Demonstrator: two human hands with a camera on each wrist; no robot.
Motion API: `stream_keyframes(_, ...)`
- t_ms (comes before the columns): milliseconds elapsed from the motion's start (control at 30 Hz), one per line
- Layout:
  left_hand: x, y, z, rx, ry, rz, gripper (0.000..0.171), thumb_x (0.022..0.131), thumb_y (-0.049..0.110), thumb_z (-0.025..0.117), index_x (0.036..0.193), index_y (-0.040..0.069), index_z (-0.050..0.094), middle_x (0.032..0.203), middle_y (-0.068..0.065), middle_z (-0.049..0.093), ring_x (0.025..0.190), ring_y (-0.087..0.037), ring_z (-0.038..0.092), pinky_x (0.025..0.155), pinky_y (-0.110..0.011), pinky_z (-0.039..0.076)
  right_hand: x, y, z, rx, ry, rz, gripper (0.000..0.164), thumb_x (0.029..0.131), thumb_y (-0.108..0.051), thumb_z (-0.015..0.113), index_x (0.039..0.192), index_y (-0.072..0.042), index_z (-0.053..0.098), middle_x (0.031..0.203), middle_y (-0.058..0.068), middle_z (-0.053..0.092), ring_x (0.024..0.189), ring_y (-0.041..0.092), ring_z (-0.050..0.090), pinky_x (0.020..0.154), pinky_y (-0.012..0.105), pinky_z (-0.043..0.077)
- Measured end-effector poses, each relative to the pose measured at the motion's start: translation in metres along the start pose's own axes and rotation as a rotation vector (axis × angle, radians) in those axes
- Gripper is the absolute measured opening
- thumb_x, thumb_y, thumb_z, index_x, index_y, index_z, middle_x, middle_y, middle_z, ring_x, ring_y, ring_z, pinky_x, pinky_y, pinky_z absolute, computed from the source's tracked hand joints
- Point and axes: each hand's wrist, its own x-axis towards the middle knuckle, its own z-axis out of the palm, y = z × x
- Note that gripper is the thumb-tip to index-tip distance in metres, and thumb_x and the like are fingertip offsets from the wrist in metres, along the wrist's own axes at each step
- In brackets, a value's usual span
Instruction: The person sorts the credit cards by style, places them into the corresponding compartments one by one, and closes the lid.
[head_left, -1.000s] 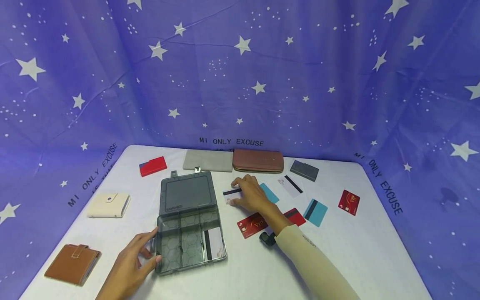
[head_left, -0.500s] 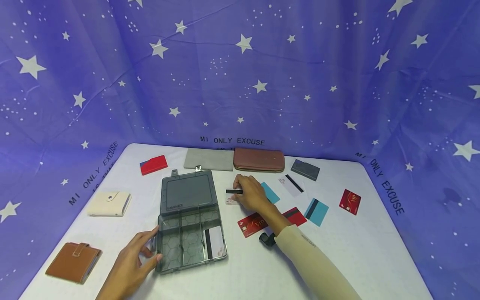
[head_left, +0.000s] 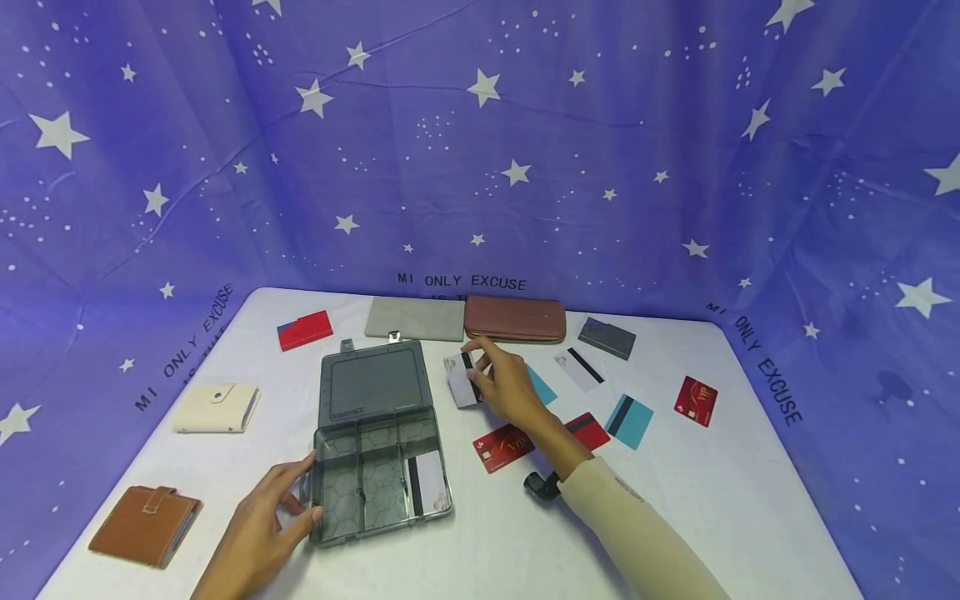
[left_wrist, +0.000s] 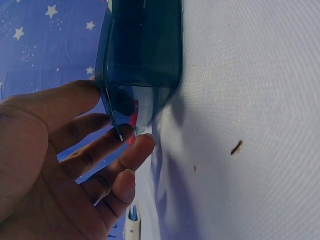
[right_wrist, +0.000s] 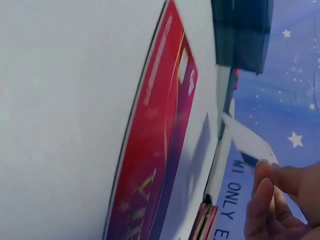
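Right hand (head_left: 510, 390) grasps the held card (head_left: 458, 385), white with a black stripe, pinched between thumb and fingers, raised off the tabletop (head_left: 750, 517) just right of the open lid (head_left: 378, 379). Left hand (head_left: 258, 521) is relaxed, fingers loosely bent; thumb and a fingertip touch the left side of the box (head_left: 382, 532).

Container: see-through grey box, lid folded back toward the far side. Two dividers make three compartments running near to far. Right compartment holds one boxed card (head_left: 433, 487), white, black-striped; left and middle compartments show a hexagon-patterned floor.

Orientation: held card's long axis runs roughly near-far, near end slanting right; stripe follows its right long side, partly covered by the fingers. Right wrist view shows it tilted in the air. Boxed card's long axis also runs near-far, stripe toward its left side.

Counts: cards loose on the tabletop, right of the box, six: three red cards (head_left: 696, 402), two blue cards (head_left: 630, 422), one loose white card (head_left: 580, 369). One blue card is partly hidden by the right hand. Wallets, six: brown wallet (head_left: 142, 525) and cream wallet (head_left: 212, 408) at left, small red wallet (head_left: 307, 331) far left, pale grey wallet (head_left: 415, 319) and zipped reddish-brown wallet (head_left: 515, 319) side by side at the far edge, dark grey wallet (head_left: 607, 338) far right.
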Motion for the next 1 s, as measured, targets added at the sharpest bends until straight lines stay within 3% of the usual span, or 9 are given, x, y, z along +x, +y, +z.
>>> stream_keyframes(233, 0.001, 0.000, 0.000, -0.005, -0.024, -0.031, 0.071, 0.083, 0.016, 0.081, 0.147, 0.015, 0.050, 0.130, -0.005, 0.058, 0.077, 0.002, 0.055, 0.054, -0.020, 0.043, -0.018, -0.020, -0.008, 0.273, 0.043, 0.045, 0.033, 0.094, -0.015, 0.070, 0.125, -0.022, 0.062, 0.081, 0.000, 0.073, 0.067, 0.027, 0.069, 0.057, 0.027, 0.056)
stream_keyframes(367, 0.001, -0.001, 0.000, -0.004, -0.015, -0.018, 0.071, 0.083, 0.015, 0.081, 0.146, 0.015, 0.050, 0.131, -0.005, 0.058, 0.077, 0.003, 0.056, 0.053, -0.020, 0.043, -0.033, -0.037, -0.010, 0.413, -0.019, 0.058, 0.032, 0.092, -0.017, 0.072, 0.123, -0.022, 0.064, 0.084, 0.003, 0.072, 0.067, 0.029, 0.070, 0.058, 0.034, 0.058)
stream_keyframes(500, 0.000, -0.002, -0.001, -0.003, -0.009, -0.006, 0.071, 0.083, 0.016, 0.081, 0.146, 0.014, 0.050, 0.130, -0.005, 0.058, 0.077, 0.003, 0.056, 0.053, -0.020, 0.043, -0.047, -0.051, -0.005, 0.455, -0.111, 0.069, 0.030, 0.089, -0.016, 0.076, 0.118, -0.020, 0.067, 0.087, 0.002, 0.069, 0.067, 0.030, 0.071, 0.056, 0.034, 0.058)
stream_keyframes(633, 0.000, -0.002, -0.001, -0.006, -0.002, 0.007, 0.071, 0.082, 0.015, 0.081, 0.146, 0.013, 0.050, 0.129, -0.005, 0.058, 0.077, 0.002, 0.056, 0.053, -0.020, 0.043, -0.059, -0.057, 0.005, 0.394, -0.183, 0.068, 0.029, 0.086, -0.015, 0.079, 0.112, -0.022, 0.070, 0.084, -0.003, 0.069, 0.064, 0.026, 0.070, 0.051, 0.029, 0.054)
stream_keyframes(800, 0.000, -0.003, 0.000, -0.012, 0.009, 0.022, 0.070, 0.082, 0.014, 0.081, 0.146, 0.013, 0.051, 0.128, -0.005, 0.058, 0.076, 0.002, 0.055, 0.052, -0.020, 0.042, -0.070, -0.060, 0.018, 0.259, -0.199, 0.006, 0.026, 0.083, -0.011, 0.081, 0.105, -0.020, 0.072, 0.081, -0.006, 0.067, 0.059, 0.013, 0.064, 0.051, 0.023, 0.050)
stream_keyframes(867, 0.000, -0.003, -0.001, -0.012, 0.013, 0.027, 0.070, 0.082, 0.015, 0.081, 0.146, 0.013, 0.051, 0.128, -0.005, 0.058, 0.076, 0.003, 0.055, 0.052, -0.020, 0.042, -0.073, -0.061, 0.023, 0.153, -0.190, -0.031, 0.023, 0.081, -0.012, 0.082, 0.102, -0.019, 0.073, 0.083, -0.007, 0.066, 0.063, 0.009, 0.061, 0.056, 0.020, 0.050)
stream_keyframes(1000, -0.001, -0.004, 0.000, -0.012, 0.019, 0.036, 0.071, 0.082, 0.014, 0.081, 0.146, 0.013, 0.051, 0.128, -0.005, 0.058, 0.076, 0.003, 0.055, 0.051, -0.020, 0.042, -0.079, -0.062, 0.031, -0.156, -0.174, -0.104, 0.017, 0.083, -0.026, 0.082, 0.098, -0.022, 0.076, 0.098, -0.006, 0.061, 0.087, 0.009, 0.056, 0.064, 0.019, 0.045)
